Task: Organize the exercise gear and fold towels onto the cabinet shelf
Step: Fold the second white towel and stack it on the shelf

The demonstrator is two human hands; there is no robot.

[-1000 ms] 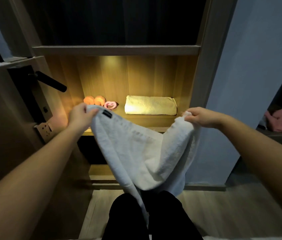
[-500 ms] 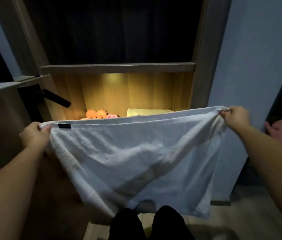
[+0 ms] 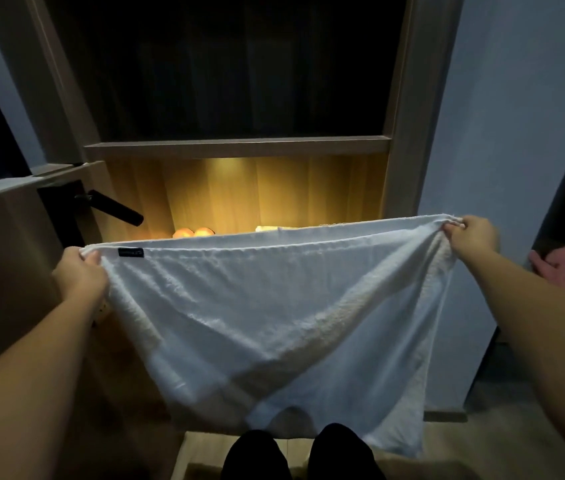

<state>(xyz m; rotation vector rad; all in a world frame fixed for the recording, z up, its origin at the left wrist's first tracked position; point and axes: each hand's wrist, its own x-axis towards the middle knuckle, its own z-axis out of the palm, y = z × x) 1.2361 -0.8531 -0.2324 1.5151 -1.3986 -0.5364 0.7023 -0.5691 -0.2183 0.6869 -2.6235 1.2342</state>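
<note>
Left hand (image 3: 80, 271) and right hand (image 3: 471, 233) each pinch a top corner, white towel (image 3: 274, 313) stretched wide across mid-frame.

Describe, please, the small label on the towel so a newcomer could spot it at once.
Start at the white towel stretched before the lit cabinet compartment. Follow its top edge to the corner that the left hand grips. Beside that thumb sits the small black label, the only dark patch on the pale cloth.

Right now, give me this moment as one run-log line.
white towel: spread, hanging before lit cabinet compartment | left hand: grips left corner | right hand: grips right corner
</note>
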